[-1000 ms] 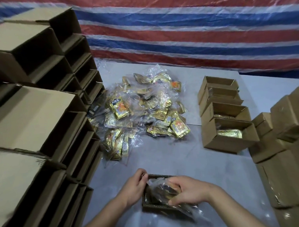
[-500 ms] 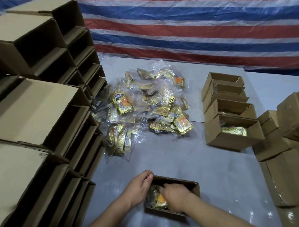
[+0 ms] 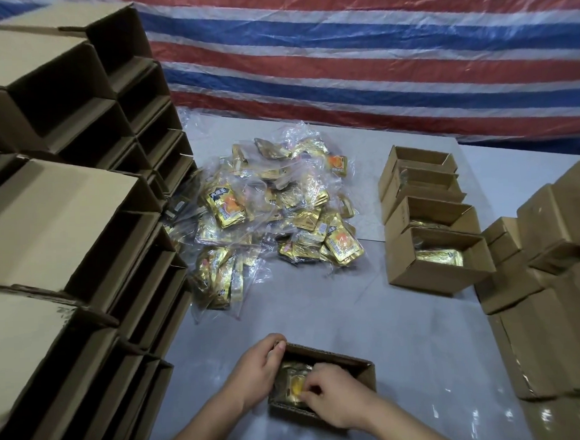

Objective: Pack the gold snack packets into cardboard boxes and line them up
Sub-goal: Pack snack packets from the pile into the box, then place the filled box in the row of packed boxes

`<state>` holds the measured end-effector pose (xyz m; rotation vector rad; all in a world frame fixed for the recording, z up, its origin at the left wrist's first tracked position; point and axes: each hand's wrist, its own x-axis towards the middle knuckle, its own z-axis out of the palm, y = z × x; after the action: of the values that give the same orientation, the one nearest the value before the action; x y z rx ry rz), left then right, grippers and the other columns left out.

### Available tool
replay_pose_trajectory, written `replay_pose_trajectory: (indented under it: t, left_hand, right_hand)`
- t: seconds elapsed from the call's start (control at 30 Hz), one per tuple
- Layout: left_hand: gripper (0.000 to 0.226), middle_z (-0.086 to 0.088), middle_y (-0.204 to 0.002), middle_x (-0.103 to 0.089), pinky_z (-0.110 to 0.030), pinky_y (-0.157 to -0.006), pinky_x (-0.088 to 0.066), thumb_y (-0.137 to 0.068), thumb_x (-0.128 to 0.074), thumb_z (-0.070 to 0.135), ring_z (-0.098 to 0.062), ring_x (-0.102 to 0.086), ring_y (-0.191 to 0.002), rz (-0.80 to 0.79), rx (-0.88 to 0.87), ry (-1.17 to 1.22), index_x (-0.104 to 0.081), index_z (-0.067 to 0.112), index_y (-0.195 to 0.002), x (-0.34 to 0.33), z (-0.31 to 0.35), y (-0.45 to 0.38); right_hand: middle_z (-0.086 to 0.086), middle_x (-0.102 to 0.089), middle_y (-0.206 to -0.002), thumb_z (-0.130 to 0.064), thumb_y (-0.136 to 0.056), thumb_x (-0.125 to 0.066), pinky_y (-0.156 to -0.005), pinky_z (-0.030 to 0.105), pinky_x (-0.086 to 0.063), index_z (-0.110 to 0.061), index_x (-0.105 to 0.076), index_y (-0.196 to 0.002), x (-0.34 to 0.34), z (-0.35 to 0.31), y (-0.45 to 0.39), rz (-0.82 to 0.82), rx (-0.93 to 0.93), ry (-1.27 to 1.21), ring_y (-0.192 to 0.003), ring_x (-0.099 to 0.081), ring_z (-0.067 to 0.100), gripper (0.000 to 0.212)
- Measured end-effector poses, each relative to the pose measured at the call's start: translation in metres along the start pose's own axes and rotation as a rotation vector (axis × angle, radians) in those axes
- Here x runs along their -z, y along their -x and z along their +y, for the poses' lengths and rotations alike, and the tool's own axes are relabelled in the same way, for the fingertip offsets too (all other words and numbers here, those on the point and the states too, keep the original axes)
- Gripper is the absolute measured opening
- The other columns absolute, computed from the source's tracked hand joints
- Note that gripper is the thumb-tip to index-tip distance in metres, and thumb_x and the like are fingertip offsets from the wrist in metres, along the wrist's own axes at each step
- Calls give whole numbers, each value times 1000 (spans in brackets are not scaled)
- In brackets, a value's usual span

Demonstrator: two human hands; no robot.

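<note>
While right hand (image 3: 336, 397) presses gold packet (image 3: 294, 384) into box (image 3: 365, 371), left hand (image 3: 258, 371) grips its wall.
Packet judged light, slippery, pliable; best pinched at sealed edges.

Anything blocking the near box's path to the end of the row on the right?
Nothing visible. Bare table lies between the near box, held by both hands, and the front box of the row; the packet pile sits left of that path.

Makeshift packing workshop, stacked cardboard boxes (image 3: 65, 203), striped tarp (image 3: 374, 49)
</note>
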<state>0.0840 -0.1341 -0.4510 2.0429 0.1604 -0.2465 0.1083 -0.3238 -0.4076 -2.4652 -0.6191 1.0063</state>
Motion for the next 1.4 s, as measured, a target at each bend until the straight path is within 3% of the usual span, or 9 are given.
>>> replay_pose_trajectory:
  t: [0.23,0.3,0.4,0.47,0.6,0.73,0.93,1.1,1.4]
  left_hand:
    - [16,13,-81,-62,-14,-72,-44,-101,-47,31,-1,-59,-78,78,36,18,-57,40,-93,-10,0,1]
    - [19,15,-83,-65,-10,-73,-44,-101,-47,33,4,-60,-82,87,94,40,-59,44,-92,-12,3,0]
    - [16,12,-95,-65,-10,-73,-40,-102,-43,35,3,-59,-91,109,210,73,-54,45,-96,-21,10,0]
    - [16,11,-92,-64,-7,-67,-38,-103,-39,36,3,-58,-88,116,225,69,-52,42,-95,-30,18,-3]
    - [17,10,-85,-62,-5,-62,-36,-103,-36,37,5,-55,-81,66,190,51,-52,34,-97,-62,50,-15]
    - [15,6,-88,-63,-21,-67,-36,-104,-37,36,-9,-58,-83,2,156,83,-50,32,-98,-108,85,-38]
    - [58,-8,-145,-47,-36,-110,-34,-101,-35,48,-27,-44,-134,-101,283,155,-31,16,-149,-167,115,-74]
    - [69,-6,-161,-20,-30,-115,-21,-103,-31,47,-24,-22,-147,-116,287,246,-5,12,-156,-201,153,-110]
    - [66,-3,-161,-19,-20,-111,-16,-104,-33,40,-19,-19,-148,-18,199,363,-1,12,-155,-236,192,-188]
  right_hand:
    - [10,-54,-140,-53,-98,-25,-98,30,-37,-16,-57,-132,-5,-33,-1,-225,-218,-169,-128,-51,24,60]
    - [7,-63,-126,-50,-96,-35,-95,30,-43,-19,-65,-116,-3,-28,12,-48,-162,-172,-117,-58,24,47]
    - [1,-65,-98,-31,-90,-56,-84,37,-53,-17,-66,-89,5,-2,34,499,-16,-81,-91,-63,21,18]
    - [2,-62,-112,-28,-80,-69,-88,41,-55,-16,-66,-105,12,21,46,756,-93,51,-102,-62,22,28]
    - [6,-38,-153,-42,-91,-61,-104,34,-41,-12,-12,-156,19,68,60,564,-570,-288,-135,-45,26,87]
    - [15,-61,-130,-29,-100,-50,-87,35,-48,-8,-24,-151,26,106,71,672,-747,-441,-117,-59,34,61]
    - [21,-68,-105,-10,-96,-52,-73,35,-45,-3,-62,-103,58,171,83,806,-817,-579,-97,-62,37,14]
    - [2,-62,-77,-8,-98,-49,-52,24,-42,-12,-62,-91,92,217,81,864,-793,-628,-68,-60,20,15]
    - [9,-69,-99,-22,-91,-65,-71,32,-51,-13,-61,-109,168,282,36,875,-761,-552,-84,-65,27,20]
